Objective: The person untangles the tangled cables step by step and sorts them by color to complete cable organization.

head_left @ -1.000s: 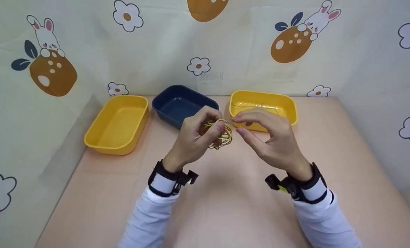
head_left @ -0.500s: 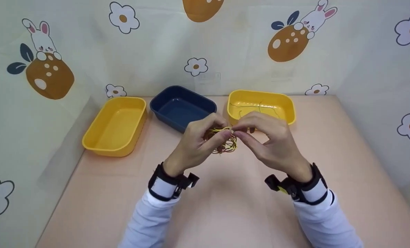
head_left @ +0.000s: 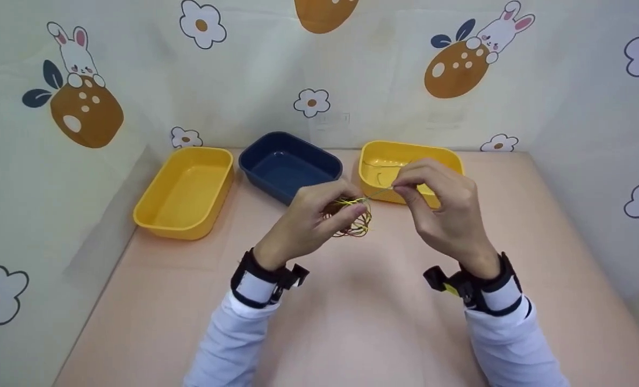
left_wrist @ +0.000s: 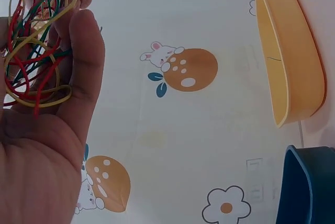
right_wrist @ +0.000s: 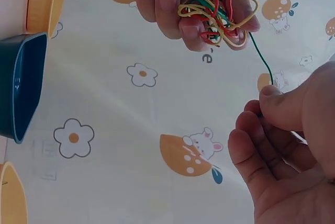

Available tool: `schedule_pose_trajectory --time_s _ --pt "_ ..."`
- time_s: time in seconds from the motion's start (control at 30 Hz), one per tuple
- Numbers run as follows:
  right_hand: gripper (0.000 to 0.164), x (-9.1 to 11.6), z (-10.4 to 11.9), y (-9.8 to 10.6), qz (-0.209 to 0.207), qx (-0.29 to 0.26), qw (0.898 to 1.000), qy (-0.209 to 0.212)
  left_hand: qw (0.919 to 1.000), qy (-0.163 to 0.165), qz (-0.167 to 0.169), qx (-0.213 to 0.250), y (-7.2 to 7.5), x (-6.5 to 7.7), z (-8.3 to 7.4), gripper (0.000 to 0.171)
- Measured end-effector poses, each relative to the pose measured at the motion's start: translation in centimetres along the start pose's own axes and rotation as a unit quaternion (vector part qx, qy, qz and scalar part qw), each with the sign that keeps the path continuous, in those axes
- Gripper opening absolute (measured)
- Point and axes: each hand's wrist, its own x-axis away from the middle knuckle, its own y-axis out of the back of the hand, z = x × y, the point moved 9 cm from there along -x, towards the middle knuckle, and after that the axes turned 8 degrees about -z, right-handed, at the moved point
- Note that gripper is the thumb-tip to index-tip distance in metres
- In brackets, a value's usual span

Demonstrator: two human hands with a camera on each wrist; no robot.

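Note:
My left hand (head_left: 308, 228) holds a tangled bundle of thin wires (head_left: 359, 226) in red, yellow and green, loops sticking out past the thumb. My right hand (head_left: 451, 209) pinches the end of one green wire (head_left: 379, 193) between thumb and forefinger. That strand runs across the gap between the hands, its other part leading into the bundle. In the right wrist view the green wire (right_wrist: 262, 60) hangs slightly curved, and the loops of the tangle (right_wrist: 209, 4) show in the left palm. Fingers partly cover the bundle in the head view.
Behind the right hand stands a yellow bin (head_left: 370, 185) with a few thin strands (head_left: 386, 165) inside. A dark blue bin (head_left: 265, 188) is at the middle back, and another yellow bin (head_left: 182, 234) at the left. A patterned cloth wall (head_left: 244, 80) closes off the back.
My right thumb and forefinger came together on a strand at the bundle, then moved right and slightly up, drawing the green wire out. My left hand still holds the bundle.

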Motion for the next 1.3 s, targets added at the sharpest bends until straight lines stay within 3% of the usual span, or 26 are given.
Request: schedule_pose_trajectory --time_s 0.17,0.8,1.3 --pt "0.015 -0.4 -0.6 1.2 -0.028 0.0 1.0 -0.005 0.9998 0.002 0.001 -0.018 0.2 0.0 0.2 0.014" --pt "0.005 -0.8 -1.9 3.8 -0.132 0.001 0.99 -0.053 0.9998 0.006 0.0 -0.019 0.9 0.0 0.2 0.017" --pt "0.005 -0.8 -2.0 5.2 -0.213 0.01 0.973 -0.084 0.9992 0.017 -0.007 -0.035 1.7 0.0 0.4 0.017"
